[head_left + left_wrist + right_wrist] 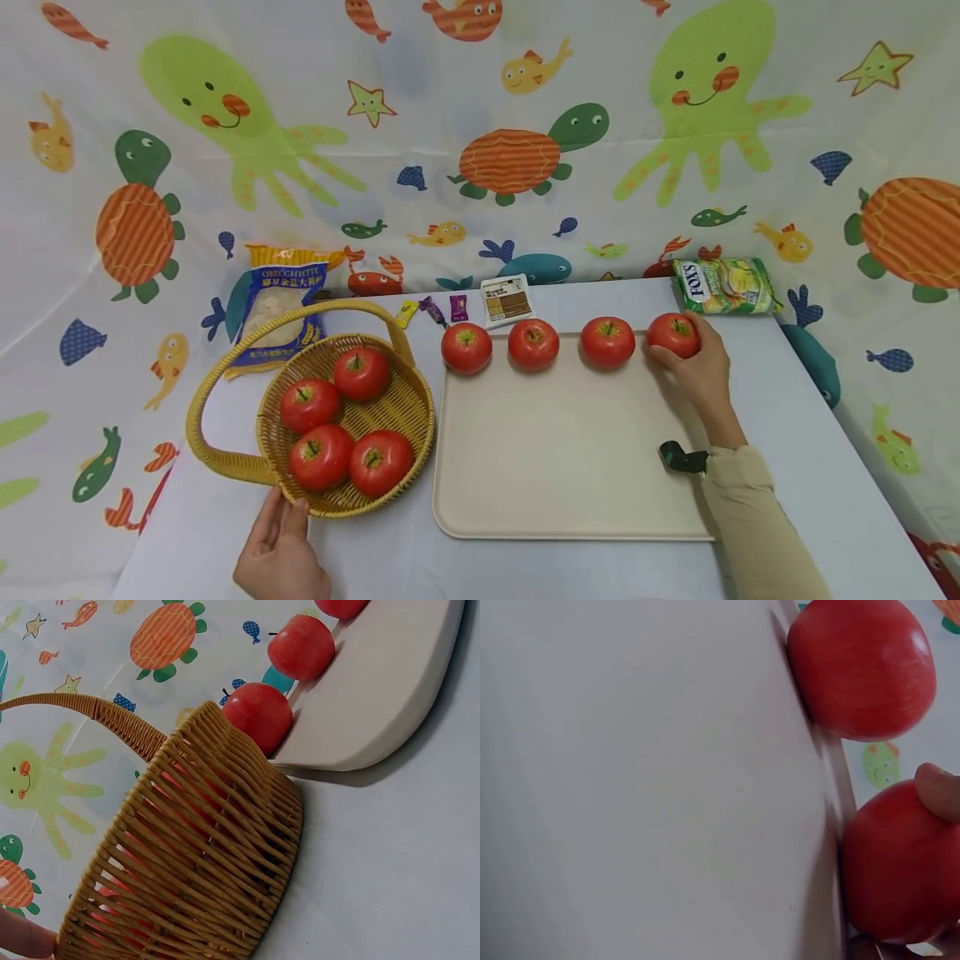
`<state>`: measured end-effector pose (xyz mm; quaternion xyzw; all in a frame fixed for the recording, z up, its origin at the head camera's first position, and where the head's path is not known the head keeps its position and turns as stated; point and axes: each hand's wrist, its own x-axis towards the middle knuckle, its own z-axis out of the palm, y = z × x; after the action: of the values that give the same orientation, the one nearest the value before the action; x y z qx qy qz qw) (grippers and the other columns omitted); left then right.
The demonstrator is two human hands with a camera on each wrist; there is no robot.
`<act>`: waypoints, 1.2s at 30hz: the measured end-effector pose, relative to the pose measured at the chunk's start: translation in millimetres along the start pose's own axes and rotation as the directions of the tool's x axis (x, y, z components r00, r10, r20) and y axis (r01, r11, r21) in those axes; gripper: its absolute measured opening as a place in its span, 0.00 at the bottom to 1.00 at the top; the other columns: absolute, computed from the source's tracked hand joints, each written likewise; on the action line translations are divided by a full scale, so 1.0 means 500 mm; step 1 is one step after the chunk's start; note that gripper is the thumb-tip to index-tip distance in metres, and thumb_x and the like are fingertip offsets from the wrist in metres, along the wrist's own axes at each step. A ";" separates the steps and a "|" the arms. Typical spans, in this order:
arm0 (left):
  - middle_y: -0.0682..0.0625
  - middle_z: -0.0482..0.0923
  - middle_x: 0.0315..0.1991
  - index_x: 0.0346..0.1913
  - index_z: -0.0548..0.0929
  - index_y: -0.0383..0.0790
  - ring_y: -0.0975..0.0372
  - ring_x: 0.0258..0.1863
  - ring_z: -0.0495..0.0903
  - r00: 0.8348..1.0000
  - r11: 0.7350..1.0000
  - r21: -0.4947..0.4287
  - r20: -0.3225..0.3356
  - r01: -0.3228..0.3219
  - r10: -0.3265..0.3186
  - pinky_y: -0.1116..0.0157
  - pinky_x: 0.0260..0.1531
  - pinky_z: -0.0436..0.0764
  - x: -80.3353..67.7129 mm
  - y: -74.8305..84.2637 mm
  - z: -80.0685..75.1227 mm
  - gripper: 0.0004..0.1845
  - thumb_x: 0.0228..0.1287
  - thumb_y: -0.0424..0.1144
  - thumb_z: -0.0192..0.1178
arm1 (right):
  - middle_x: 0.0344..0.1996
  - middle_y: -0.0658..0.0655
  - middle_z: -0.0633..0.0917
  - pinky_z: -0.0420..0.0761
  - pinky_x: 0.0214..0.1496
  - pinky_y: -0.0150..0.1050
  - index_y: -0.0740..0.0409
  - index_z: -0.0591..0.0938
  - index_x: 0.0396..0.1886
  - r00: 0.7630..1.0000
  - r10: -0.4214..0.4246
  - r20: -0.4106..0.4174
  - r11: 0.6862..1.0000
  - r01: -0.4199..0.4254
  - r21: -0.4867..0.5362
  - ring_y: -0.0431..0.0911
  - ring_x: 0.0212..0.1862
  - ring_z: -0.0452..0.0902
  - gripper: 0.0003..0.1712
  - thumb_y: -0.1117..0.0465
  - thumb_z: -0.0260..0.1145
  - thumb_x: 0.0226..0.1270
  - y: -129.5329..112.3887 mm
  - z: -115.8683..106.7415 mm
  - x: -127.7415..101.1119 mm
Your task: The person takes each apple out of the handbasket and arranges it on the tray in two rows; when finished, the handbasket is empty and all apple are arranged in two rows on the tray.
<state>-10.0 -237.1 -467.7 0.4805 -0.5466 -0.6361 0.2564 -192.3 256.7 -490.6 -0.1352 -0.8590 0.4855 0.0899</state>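
Note:
At the tray's back right corner my right hand (703,371) grips a red apple (672,334), thumb on the near side. In the right wrist view this apple (900,866) sits against the tray rim, with part of the hand out of frame. Three more red apples, including one on the left (467,348), line the back edge of the beige tray (570,521). My left hand (282,550) holds the near rim of a wicker basket (408,400) by thumb and fingers. Several red apples (321,457) lie inside the basket. Only a fingertip of that hand shows in the left wrist view.
Behind the basket's raised handle (202,417) leans a blue and yellow pasta bag (277,308). Small wrapped candies (458,307) and a white packet (507,300) lie behind the tray. A green FOX'S snack bag (726,286) is at the back right.

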 end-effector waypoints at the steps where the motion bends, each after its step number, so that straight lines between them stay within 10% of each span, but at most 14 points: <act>1: 0.42 0.70 0.71 0.71 0.75 0.43 0.64 0.67 0.74 1.000 1.000 -0.002 0.003 0.001 -0.001 0.82 0.44 0.78 0.001 0.000 0.000 0.27 0.70 0.26 0.60 | 0.74 0.69 0.65 0.67 0.71 0.69 0.56 0.60 0.80 1.000 -0.007 0.000 1.000 0.007 -0.005 0.65 0.73 0.58 0.47 0.59 0.74 0.66 0.000 0.001 0.000; 10: 0.43 0.71 0.71 0.71 0.76 0.43 0.64 0.66 0.74 1.000 1.000 -0.010 -0.001 0.005 -0.005 0.82 0.44 0.78 0.003 0.000 -0.002 0.27 0.70 0.26 0.60 | 0.76 0.72 0.58 0.69 0.66 0.74 0.60 0.55 0.81 0.997 -0.070 0.035 0.990 0.074 -0.119 0.69 0.73 0.53 0.51 0.59 0.73 0.67 -0.014 0.005 -0.003; 15: 0.42 0.71 0.70 0.70 0.76 0.43 0.64 0.65 0.75 1.000 1.000 -0.004 0.000 -0.002 0.002 0.82 0.43 0.79 0.001 -0.001 -0.001 0.27 0.70 0.26 0.60 | 0.78 0.70 0.54 0.59 0.70 0.78 0.59 0.62 0.79 0.966 -0.247 -0.079 0.961 0.234 -0.147 0.68 0.77 0.47 0.47 0.63 0.75 0.63 -0.090 0.011 -0.035; 22: 0.42 0.72 0.70 0.70 0.76 0.43 0.64 0.65 0.76 1.000 1.000 0.003 -0.004 -0.013 0.013 0.82 0.44 0.78 0.001 -0.003 0.000 0.26 0.71 0.27 0.61 | 0.73 0.68 0.67 0.63 0.74 0.68 0.64 0.71 0.73 0.799 -0.592 -0.102 0.806 0.588 -0.072 0.61 0.76 0.57 0.41 0.69 0.76 0.59 -0.251 0.067 -0.095; 27: 0.43 0.72 0.70 0.70 0.76 0.42 0.63 0.65 0.75 1.000 0.999 0.017 -0.004 -0.027 0.027 0.82 0.44 0.78 0.000 -0.002 0.000 0.26 0.71 0.27 0.61 | 0.71 0.61 0.74 0.67 0.75 0.59 0.61 0.74 0.71 0.726 -0.659 0.196 0.749 0.657 0.084 0.56 0.74 0.64 0.35 0.65 0.74 0.65 -0.352 0.166 -0.161; 33: 0.42 0.72 0.69 0.70 0.77 0.41 0.64 0.64 0.76 1.000 0.999 0.021 -0.008 -0.028 0.028 0.82 0.43 0.78 -0.003 -0.001 0.001 0.26 0.70 0.26 0.60 | 0.68 0.55 0.78 0.71 0.74 0.47 0.56 0.76 0.70 0.491 -0.653 0.577 0.682 0.712 0.166 0.49 0.71 0.70 0.29 0.56 0.69 0.72 -0.469 0.291 -0.227; 36: 0.42 0.72 0.69 0.70 0.76 0.41 0.63 0.65 0.76 1.000 0.999 0.025 -0.011 -0.028 0.028 0.82 0.43 0.78 -0.001 -0.002 0.001 0.26 0.70 0.26 0.60 | 0.68 0.53 0.78 0.72 0.73 0.41 0.54 0.75 0.72 0.421 -0.599 0.681 0.667 0.733 0.133 0.46 0.70 0.70 0.29 0.54 0.66 0.74 -0.515 0.359 -0.236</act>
<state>-9.8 -236.1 -468.6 0.4795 -0.5596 -0.6230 0.2625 -169.3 -53.2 -364.4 0.3960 -0.8509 0.3406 -0.0559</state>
